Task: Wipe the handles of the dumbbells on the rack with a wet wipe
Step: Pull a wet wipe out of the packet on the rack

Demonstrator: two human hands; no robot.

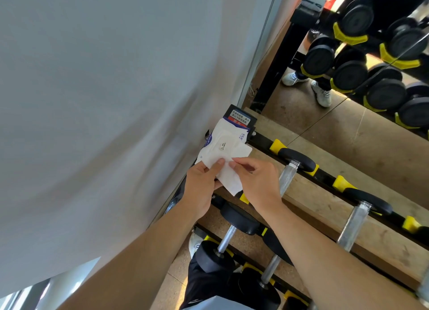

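Two hands, one white wet wipe [228,178], one white-and-blue wipe pack [226,142]. Left hand [201,189] pinches the wipe w/ thumb; right hand [256,182] pinches its other edge, both just above the black-and-yellow steel dumbbell rack [325,177]. Pack sits at the rack's top corner, touching the wipe. Approx. five chrome-handled black dumbbells [289,170] on the rack; mirror [336,124] behind it.

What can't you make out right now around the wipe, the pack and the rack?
Head view only:
- White wet wipe: its middle lies under the left hand and right hand.
- White-and-blue wipe pack: print too small to read; near end hidden by wipe.
- Black-and-yellow dumbbell rack: cut off at the right edge.
- Silver dumbbell handle: lower part behind right hand.
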